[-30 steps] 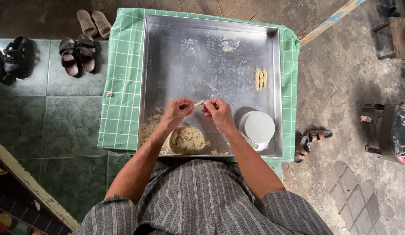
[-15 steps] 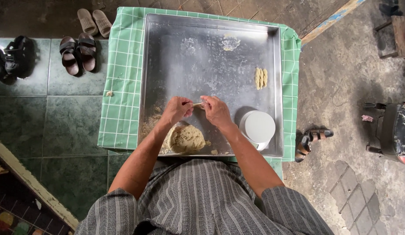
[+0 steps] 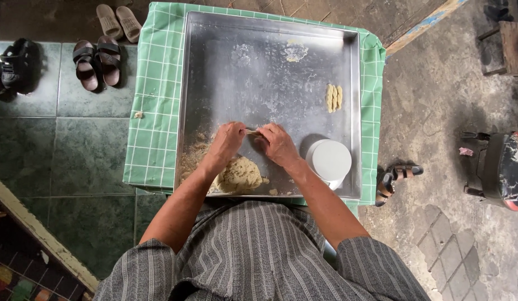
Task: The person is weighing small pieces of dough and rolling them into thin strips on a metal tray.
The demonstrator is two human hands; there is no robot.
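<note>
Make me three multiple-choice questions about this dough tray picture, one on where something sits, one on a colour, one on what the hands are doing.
1. Where is the dough lump on the tray?
A. near edge, left of the white tub
B. far right corner
C. on the cloth

2. What colour is the cloth under the tray?
A. red
B. green check
C. plain blue

3. What are the left hand and right hand doing?
A. resting flat, apart
B. lifting the tub
C. pinching a small dough strip between them

Answers: 1 A, the lump lies by the person, the white tub to its right. 2 B, green with white lines. 3 C, fingertips of both hands meet on the strip.
</note>
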